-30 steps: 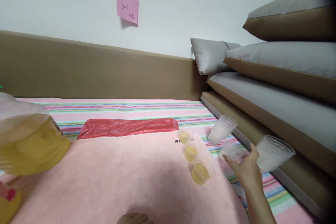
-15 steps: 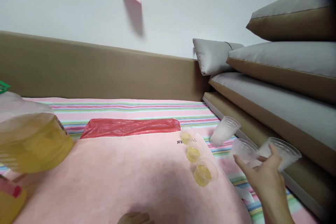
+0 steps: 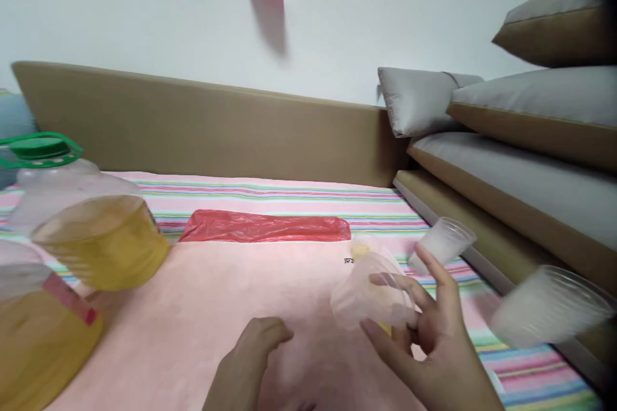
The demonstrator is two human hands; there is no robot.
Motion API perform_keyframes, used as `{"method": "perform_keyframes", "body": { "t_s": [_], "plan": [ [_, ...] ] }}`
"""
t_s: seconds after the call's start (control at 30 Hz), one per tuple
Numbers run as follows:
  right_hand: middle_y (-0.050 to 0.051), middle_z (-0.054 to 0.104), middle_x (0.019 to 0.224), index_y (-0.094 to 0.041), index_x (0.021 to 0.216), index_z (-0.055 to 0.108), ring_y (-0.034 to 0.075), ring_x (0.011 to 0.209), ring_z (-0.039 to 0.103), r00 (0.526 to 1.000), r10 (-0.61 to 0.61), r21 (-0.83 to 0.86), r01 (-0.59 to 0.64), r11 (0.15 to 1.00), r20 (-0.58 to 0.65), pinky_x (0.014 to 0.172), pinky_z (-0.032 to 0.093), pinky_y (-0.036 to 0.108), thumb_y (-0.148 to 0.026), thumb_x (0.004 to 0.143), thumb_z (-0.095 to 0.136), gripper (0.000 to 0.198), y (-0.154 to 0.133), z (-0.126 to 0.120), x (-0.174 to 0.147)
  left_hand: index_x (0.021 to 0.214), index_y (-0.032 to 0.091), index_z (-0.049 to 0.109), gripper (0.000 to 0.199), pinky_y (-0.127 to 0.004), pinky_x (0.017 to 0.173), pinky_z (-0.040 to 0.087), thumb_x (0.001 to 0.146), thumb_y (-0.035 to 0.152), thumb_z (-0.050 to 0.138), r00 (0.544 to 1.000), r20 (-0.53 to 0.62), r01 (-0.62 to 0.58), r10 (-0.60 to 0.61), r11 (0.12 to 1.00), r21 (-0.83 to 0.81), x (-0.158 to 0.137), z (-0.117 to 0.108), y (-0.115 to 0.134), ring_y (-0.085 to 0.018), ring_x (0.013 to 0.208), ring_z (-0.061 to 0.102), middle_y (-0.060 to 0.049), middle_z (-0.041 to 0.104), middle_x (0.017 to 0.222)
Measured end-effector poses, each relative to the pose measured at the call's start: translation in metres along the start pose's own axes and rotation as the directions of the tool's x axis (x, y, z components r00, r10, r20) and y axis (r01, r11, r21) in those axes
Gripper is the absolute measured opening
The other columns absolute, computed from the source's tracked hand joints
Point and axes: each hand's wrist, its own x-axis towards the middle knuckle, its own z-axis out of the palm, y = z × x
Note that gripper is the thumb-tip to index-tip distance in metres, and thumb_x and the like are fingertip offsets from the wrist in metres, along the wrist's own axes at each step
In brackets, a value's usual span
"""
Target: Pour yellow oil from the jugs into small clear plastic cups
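A clear cup (image 3: 351,298) tilts over the right side of the pink mat (image 3: 202,308), pinched between the thumb and a finger of the right hand (image 3: 434,340), another finger raised apart; it partly hides the yellow-filled cups (image 3: 360,250). The left hand (image 3: 250,353) is near the mat's middle, fingers bent, whether pressed together I cannot tell; jugs (image 3: 116,250) are at left; a red bag (image 3: 265,228) lies along the far edge; spare cups (image 3: 544,308) are at right.
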Motion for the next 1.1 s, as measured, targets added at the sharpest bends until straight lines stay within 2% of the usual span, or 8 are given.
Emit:
{"method": "perform_keyframes", "body": {
  "t_s": [0.2,0.3,0.4,0.6,0.7,0.8,0.93,1.1],
  "plan": [
    [0.009,0.067,0.127,-0.038,0.161,0.019,0.01,0.051,0.05,0.987,-0.021,-0.1,0.037,0.994,0.158,0.05,0.046,0.03,-0.054,0.084,0.077,0.097,0.013,0.039,-0.015,0.144,0.035,0.04,0.076,-0.042,0.092,0.064,0.084,0.051,0.084,0.98,0.025,0.199,-0.197,0.975,-0.102,-0.003,0.004,-0.004,-0.026,0.112,0.067,-0.01,0.059,0.134],
    [0.008,0.069,0.126,-0.038,0.161,0.021,0.011,0.049,0.049,0.979,-0.023,-0.136,0.052,0.989,0.204,0.05,0.046,0.031,-0.051,0.086,0.075,0.093,0.024,0.047,-0.019,0.143,0.034,0.043,0.068,-0.048,0.1,0.061,0.088,0.051,0.079,0.961,0.034,0.276,-0.274,0.944,-0.18,-0.006,0.012,-0.005,-0.03,0.124,0.063,-0.01,0.059,0.138],
    [0.009,0.069,0.128,-0.04,0.162,0.02,0.011,0.05,0.049,0.972,-0.021,-0.161,0.06,0.985,0.233,0.049,0.043,0.03,-0.05,0.087,0.072,0.092,0.036,0.053,-0.022,0.142,0.034,0.045,0.062,-0.052,0.106,0.057,0.091,0.049,0.076,0.957,0.063,0.291,-0.284,0.929,-0.228,-0.009,0.018,-0.007,-0.03,0.128,0.061,-0.01,0.06,0.14],
    [0.008,0.068,0.129,-0.042,0.162,0.017,0.013,0.052,0.051,0.966,-0.031,-0.202,0.084,0.976,0.255,0.051,0.045,0.033,-0.046,0.087,0.068,0.091,0.044,0.06,-0.027,0.139,0.033,0.048,0.057,-0.05,0.111,0.056,0.09,0.039,0.077,0.937,0.087,0.349,-0.338,0.893,-0.285,-0.005,0.014,-0.004,-0.028,0.132,0.06,-0.007,0.061,0.141],
    [0.002,0.071,0.104,-0.041,0.162,0.018,0.015,0.053,0.052,0.963,-0.022,-0.208,0.08,0.975,0.268,0.054,0.046,0.034,-0.044,0.087,0.067,0.089,0.04,0.063,-0.028,0.137,0.033,0.05,0.055,-0.049,0.11,0.057,0.09,0.04,0.078,0.929,0.109,0.369,-0.353,0.879,-0.3,-0.001,0.011,0.002,-0.028,0.131,0.062,-0.006,0.063,0.14],
    [-0.008,0.056,0.07,-0.037,0.162,0.019,0.018,0.053,0.052,0.957,0.008,-0.214,0.056,0.975,0.289,0.056,0.045,0.035,-0.04,0.087,0.067,0.089,0.037,0.066,-0.03,0.136,0.033,0.051,0.053,-0.048,0.109,0.057,0.091,0.043,0.077,0.915,0.106,0.4,-0.388,0.844,-0.359,0.001,0.011,0.006,-0.028,0.131,0.062,-0.006,0.063,0.141],
    [-0.004,0.065,0.088,-0.038,0.162,0.015,0.016,0.054,0.053,0.956,0.02,-0.191,0.038,0.981,0.293,0.057,0.047,0.035,-0.039,0.087,0.065,0.09,0.037,0.068,-0.031,0.136,0.032,0.053,0.054,-0.048,0.108,0.056,0.089,0.043,0.076,0.893,0.115,0.442,-0.434,0.804,-0.398,0.002,0.012,0.009,-0.03,0.132,0.062,-0.007,0.064,0.142],
    [-0.009,0.053,0.065,-0.031,0.163,0.019,0.019,0.055,0.056,0.949,0.056,-0.193,0.005,0.981,0.309,0.059,0.048,0.035,-0.039,0.085,0.07,0.093,0.039,0.067,-0.031,0.132,0.03,0.055,0.052,-0.049,0.11,0.053,0.086,0.043,0.077,0.876,0.108,0.473,-0.471,0.79,-0.39,0.003,0.011,0.013,-0.031,0.132,0.061,-0.006,0.065,0.14]
  ]
}}
